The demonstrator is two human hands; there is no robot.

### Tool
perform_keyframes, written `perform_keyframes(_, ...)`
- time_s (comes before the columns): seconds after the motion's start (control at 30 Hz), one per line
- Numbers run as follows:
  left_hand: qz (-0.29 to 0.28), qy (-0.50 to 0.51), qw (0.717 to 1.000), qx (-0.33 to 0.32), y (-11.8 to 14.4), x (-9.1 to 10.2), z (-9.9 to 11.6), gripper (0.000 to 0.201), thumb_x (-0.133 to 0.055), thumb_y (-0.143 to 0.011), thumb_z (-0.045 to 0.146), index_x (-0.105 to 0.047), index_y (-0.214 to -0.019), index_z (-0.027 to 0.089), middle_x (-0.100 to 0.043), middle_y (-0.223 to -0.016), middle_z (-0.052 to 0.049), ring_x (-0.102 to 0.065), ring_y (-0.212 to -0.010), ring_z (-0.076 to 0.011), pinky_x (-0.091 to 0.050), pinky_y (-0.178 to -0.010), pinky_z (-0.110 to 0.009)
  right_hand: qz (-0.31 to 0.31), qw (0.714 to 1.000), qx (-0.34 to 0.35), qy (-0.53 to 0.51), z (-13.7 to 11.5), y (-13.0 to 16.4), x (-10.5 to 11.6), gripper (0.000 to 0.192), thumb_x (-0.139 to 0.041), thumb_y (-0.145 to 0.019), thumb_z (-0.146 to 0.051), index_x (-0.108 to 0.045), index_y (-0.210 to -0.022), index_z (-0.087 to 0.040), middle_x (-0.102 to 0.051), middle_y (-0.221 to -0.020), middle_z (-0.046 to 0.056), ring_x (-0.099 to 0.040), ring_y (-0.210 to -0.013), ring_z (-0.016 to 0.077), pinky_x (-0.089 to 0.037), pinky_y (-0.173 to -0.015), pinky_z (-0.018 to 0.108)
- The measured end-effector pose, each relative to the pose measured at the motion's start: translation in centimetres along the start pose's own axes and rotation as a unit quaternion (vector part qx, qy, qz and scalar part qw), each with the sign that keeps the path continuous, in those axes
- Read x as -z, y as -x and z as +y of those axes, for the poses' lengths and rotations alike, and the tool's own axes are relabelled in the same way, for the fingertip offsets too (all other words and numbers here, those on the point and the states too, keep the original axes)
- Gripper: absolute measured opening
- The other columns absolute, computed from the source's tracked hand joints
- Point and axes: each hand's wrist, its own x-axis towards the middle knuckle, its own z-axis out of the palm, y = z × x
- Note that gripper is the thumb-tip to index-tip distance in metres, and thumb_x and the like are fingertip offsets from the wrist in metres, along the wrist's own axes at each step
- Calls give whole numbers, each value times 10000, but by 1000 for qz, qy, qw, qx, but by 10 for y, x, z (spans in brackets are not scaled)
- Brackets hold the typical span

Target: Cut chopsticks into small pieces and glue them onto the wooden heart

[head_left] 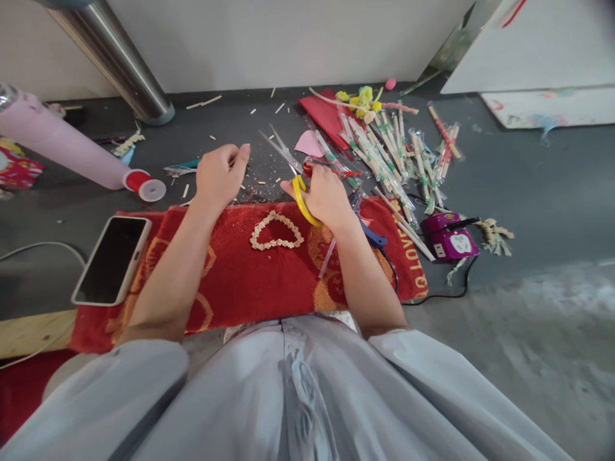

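Observation:
My right hand (325, 195) grips yellow-handled scissors (288, 163), whose open blades point up and left over the grey floor. My left hand (220, 176) hovers just left of the blades with fingers curled together; whether it pinches a small piece I cannot tell. Below both hands lies a red towel (250, 275), and on it rests a heart outline (277, 232) made of short pale stick pieces. Small cut stick bits lie scattered on the floor around the scissors.
A pile of wrapped chopsticks (384, 153) and red and pink paper lies to the right. A purple glue gun (449, 240) with a black cord sits at the right edge of the towel. A phone (113, 259) lies left. A pink bottle (72, 150) and a metal post (120, 64) are at far left.

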Motion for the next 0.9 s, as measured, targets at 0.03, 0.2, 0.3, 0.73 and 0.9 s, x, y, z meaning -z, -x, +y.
perform_keyframes(0.03, -9, -11, 1000, 2, 0, 1, 1, 444, -346, -944, 539, -570, -701, 243, -511, -545, -20, -577, -728, -197, -400, -669, -318, 4, 1000, -7, -7, 0, 0, 0, 781, -403, -842, -762, -558, -1117, -48, -620, -1093, 242, -599, -1099, 334, -421, -989, 498)
perform_keyframes(0.2, -25, -44, 999, 0, 2, 1, 3, 453, -388, -902, 580, -568, -651, 248, -509, -505, -34, -591, -728, -224, -380, -636, -336, 19, 998, -21, -48, -1, 0, -1, 743, -362, -853, -766, -557, -1088, -89, -632, -1056, 205, -609, -1071, 310, -432, -973, 499)
perform_keyframes(0.3, -34, -59, 998, 13, 1, 3, 4, 453, -409, -887, 577, -549, -605, 251, -508, -503, -43, -591, -758, -237, -373, -650, -350, 0, 998, -38, -55, -3, -1, 0, 706, -357, -863, -755, -566, -1054, -108, -635, -1057, 197, -621, -1049, 299, -448, -956, 479)
perform_keyframes(0.73, -104, -118, 985, 77, 4, 20, 15, 428, -439, -903, 452, -423, -547, 215, -328, -506, -3, -476, -806, -168, -281, -700, -338, -4, 996, -52, -75, 0, -4, -3, 655, -324, -873, -754, -559, -964, -151, -642, -1014, 172, -630, -1018, 294, -469, -923, 466)
perform_keyframes(0.9, -112, -66, 988, 78, 6, 19, 11, 454, -433, -921, 492, -389, -564, 215, -289, -484, 12, -461, -864, -160, -251, -715, -329, -1, 996, -51, -68, 1, -4, -4, 645, -363, -863, -754, -563, -958, -148, -640, -1003, 162, -631, -1010, 282, -474, -922, 452)
